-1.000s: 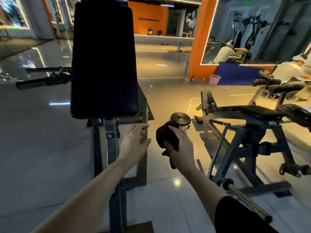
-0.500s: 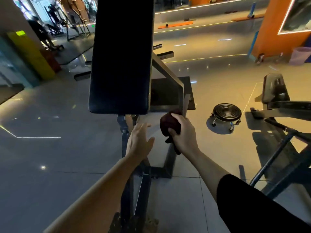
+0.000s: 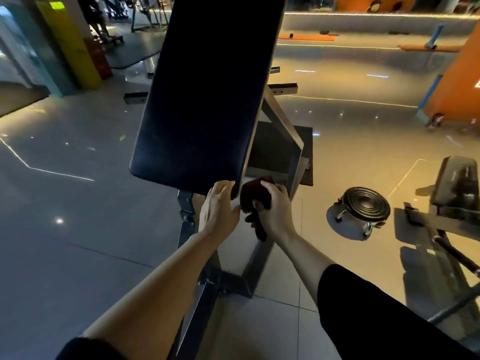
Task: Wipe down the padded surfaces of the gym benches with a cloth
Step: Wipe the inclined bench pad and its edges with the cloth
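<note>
Head view, the only one: long black bench pad (image 3: 207, 94) tilted up and away on a grey steel frame (image 3: 283, 136), its near lower edge just above both hands. Left hand (image 3: 217, 209) has fingers (image 3: 220, 187) straight and relaxed, holding nothing, tips touching the pad's lower right corner. Right hand (image 3: 272, 209) has fingers curled round a bunched dark red cloth (image 3: 253, 197), a loose tail hanging below the fist; cloth sits just beside the pad's right edge, and whether it touches cannot be told. Round ribbed stool (image 3: 365, 210) on castors stands well apart to the right on the tiled floor (image 3: 65, 229); part of another bench (image 3: 457, 188) at the right margin. Judgement: step in hand is the approach to this pad, wiping not yet started, cloth not on the padded face. Next move calls for bringing the cloth up and left onto the face, flattening it under the palm, stroking along the pad's length, with the left hand steadying the corner. Dim lighting; dirt on the pad not discernible
</note>
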Demonstrator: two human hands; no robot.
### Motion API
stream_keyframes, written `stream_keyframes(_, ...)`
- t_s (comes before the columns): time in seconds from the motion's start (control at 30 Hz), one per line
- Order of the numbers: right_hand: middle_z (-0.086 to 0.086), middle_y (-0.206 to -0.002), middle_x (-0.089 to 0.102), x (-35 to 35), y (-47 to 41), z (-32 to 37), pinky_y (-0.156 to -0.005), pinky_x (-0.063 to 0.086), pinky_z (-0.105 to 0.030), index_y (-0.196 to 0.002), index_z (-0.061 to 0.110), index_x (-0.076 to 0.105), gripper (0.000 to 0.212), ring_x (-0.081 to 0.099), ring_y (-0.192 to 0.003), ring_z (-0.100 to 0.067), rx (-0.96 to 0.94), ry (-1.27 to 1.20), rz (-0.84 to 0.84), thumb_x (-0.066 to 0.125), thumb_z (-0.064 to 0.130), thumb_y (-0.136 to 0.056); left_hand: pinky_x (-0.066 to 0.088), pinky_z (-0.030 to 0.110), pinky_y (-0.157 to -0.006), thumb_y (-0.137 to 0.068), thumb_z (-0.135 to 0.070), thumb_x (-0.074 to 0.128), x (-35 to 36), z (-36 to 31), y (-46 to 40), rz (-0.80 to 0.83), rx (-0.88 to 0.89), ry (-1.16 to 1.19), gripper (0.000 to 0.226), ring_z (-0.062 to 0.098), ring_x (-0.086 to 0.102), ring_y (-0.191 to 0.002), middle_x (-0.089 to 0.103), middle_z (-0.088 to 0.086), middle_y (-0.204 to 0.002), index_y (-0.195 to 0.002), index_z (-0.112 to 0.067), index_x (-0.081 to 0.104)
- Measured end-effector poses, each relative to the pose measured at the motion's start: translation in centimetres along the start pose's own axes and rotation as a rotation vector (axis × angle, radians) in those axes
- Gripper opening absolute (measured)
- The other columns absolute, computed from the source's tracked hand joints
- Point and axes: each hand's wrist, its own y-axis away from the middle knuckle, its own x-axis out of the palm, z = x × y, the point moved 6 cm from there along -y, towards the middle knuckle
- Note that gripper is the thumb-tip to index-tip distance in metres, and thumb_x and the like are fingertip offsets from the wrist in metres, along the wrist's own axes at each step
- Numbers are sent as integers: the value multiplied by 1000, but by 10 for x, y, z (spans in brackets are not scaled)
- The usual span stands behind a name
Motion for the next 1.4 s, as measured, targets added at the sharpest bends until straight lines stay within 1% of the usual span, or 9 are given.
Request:
stream_keyframes(0.23, -13, -128, 51, 18, -55, 4, -87, 19, 9, -128, 8, 57, 40, 50, -115, -21, -47, -140, -185, 63, 3, -88, 30, 36, -114, -87, -12, 64, 12, 13, -38, 16, -84, -107, 72, 24, 25, -142, 28, 5, -155, -150, -13, 28)
stream_keyframes(0.33, -11, -126, 53, 29, -82, -2, -90, 27, 0, -124, 8, 60, 34, 53, -111, -19, -92, -183, -153, 62, 8, -90, 37, 36, -108, -88, -13, 65, 21, 12, -43, -29, -124, -164, 69, 26, 32, -137, 30, 4, -153, -149, -16, 32)
stream_keyframes(0.53, 1, -112, 48, 45, -101, -51, -75, 33, -3, -119, 7, 63, 28, 55, -104, -18, 39, -229, 87, 59, 7, -91, 21, 32, -118, -89, -12, 58, 28, -1, -45, -45, -237, -234, 69, 20, 18, -144, 21, -1, -157, -151, -18, 28)
stream_keyframes(0.63, -1, -118, 48, 33, -110, -47, -78, 33, -1, -120, 10, 61, 29, 51, -105, -14, -41, -302, 2, 61, 8, -91, 20, 28, -117, -89, -13, 59, 29, -3, -48, -53, -268, -277, 66, 22, 22, -144, 25, 2, -156, -149, -16, 31)
stream_keyframes(0.9, -5, -129, 47, 47, -113, -55, -91, 51, -33, -117, 14, 60, 29, 54, -112, -21, -272, -188, 242, 60, 7, -89, 27, 38, -117, -88, -9, 63, 46, -6, -41, -132, -459, -224, 76, 15, 16, -146, 14, -7, -160, -152, -22, 24)
stream_keyframes(1.13, -16, -134, 47, 22, -128, -32, -93, 49, -23, -118, 12, 61, 28, 48, -124, -26, -406, -376, 23, 64, 13, -91, 28, 32, -115, -83, 4, 66, 51, -5, -40, -211, -510, -112, 85, 8, 12, -145, 12, -12, -158, -151, -26, 23)
stream_keyframes(1.23, -14, -134, 47, 43, -121, -38, -97, 50, -40, -117, 12, 62, 31, 48, -125, -32, -473, -267, 199, 64, 5, -86, 26, 22, -114, -77, 14, 64, 52, -1, -38, -243, -519, -27, 89, 1, 13, -142, 17, -14, -156, -149, -24, 29)
stream_keyframes(1.33, -8, -131, 48, 61, -103, -65, -94, 52, -42, -112, 14, 62, 29, 50, -120, -27, -457, -185, 372, 65, 4, -85, 18, -1, -103, -76, 17, 61, 50, 0, -37, -229, -535, 13, 89, -6, 11, -137, 17, -20, -151, -148, -26, 30)
stream_keyframes(1.4, -7, -128, 48, 58, -97, -77, -89, 54, -39, -112, 14, 62, 26, 52, -114, -21, -373, -207, 363, 65, 6, -87, 18, 2, -104, -78, 17, 60, 48, -2, -37, -200, -539, 25, 87, -8, 9, -135, 14, -22, -149, -148, -26, 30)
